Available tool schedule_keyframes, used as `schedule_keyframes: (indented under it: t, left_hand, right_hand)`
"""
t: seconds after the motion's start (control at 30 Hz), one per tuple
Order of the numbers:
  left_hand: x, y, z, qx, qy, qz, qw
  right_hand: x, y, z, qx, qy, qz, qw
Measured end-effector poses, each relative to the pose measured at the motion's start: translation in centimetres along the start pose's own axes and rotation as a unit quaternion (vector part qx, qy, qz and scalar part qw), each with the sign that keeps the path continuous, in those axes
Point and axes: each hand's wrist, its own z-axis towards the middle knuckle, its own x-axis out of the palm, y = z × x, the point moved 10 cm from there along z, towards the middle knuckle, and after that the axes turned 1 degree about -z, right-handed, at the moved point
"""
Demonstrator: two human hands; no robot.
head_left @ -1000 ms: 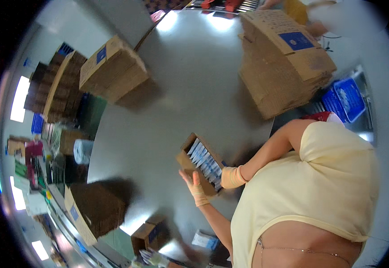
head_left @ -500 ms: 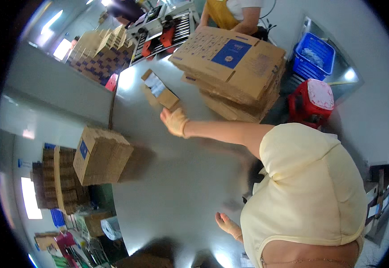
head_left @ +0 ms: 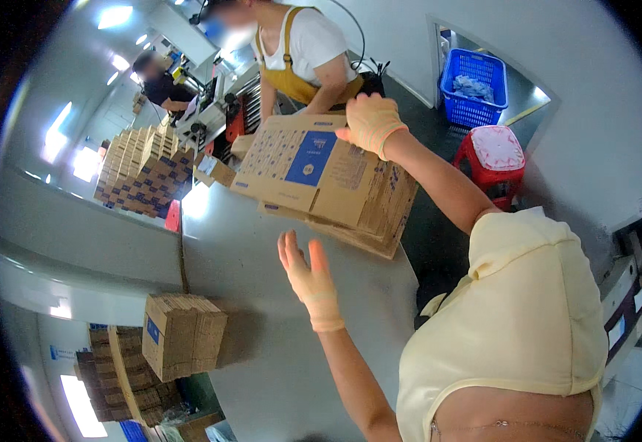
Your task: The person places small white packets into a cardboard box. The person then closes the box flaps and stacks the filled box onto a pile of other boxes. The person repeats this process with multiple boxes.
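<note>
I get a bright, cool-toned view. Ceiling lights (head_left: pixel 114 17) at upper left burn out to white, and so does a glowing panel (head_left: pixel 83 405) at lower left. The desk (head_left: pixel 284 368) catches a patch of glare near its far left corner; a soft shadow lies on it just right of the cardboard stack (head_left: pixel 185 335). The floor (head_left: pixel 435 243) beyond its right edge reads dark. My fisheye bows the wall (head_left: pixel 594 125), and black swallows the corners. The left hand (head_left: pixel 312 287) and right hand (head_left: pixel 374 125) show fairly clearly, while blur covers the heads of a co-worker (head_left: pixel 317 48) and a farther person (head_left: pixel 166 92).
</note>
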Motion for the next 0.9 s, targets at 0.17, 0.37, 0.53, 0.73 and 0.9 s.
schedule_keyframes:
  t: [0.17,0.37,0.53,0.73,0.9]
  left_hand:
    - [4.0,-2.4,3.9,-0.097,0.030,0.124,0.987]
    - [2.5,-1.6,2.4,-0.094,-0.037,0.033,0.994]
    - [-7.4,3.8,-4.6,-0.091,-0.289,-0.377,0.875]
    - [-11.0,14.1,-17.8,-0.232,-0.326,-0.578,0.711]
    - [-13.0,18.9,-31.2,-0.187,-0.447,-0.530,0.696]
  right_hand:
    - [1.3,-1.6,-0.7,-0.011,0.004,0.029,1.000]
    - [-2.1,-0.3,-3.7,-0.047,-0.124,0.106,0.986]
    - [-8.0,8.9,-11.9,-0.249,-0.267,0.283,0.887]
    - [-3.1,20.1,-19.6,-0.406,-0.144,0.309,0.848]
    - [0.6,27.6,-32.1,-0.559,0.250,0.537,0.580]
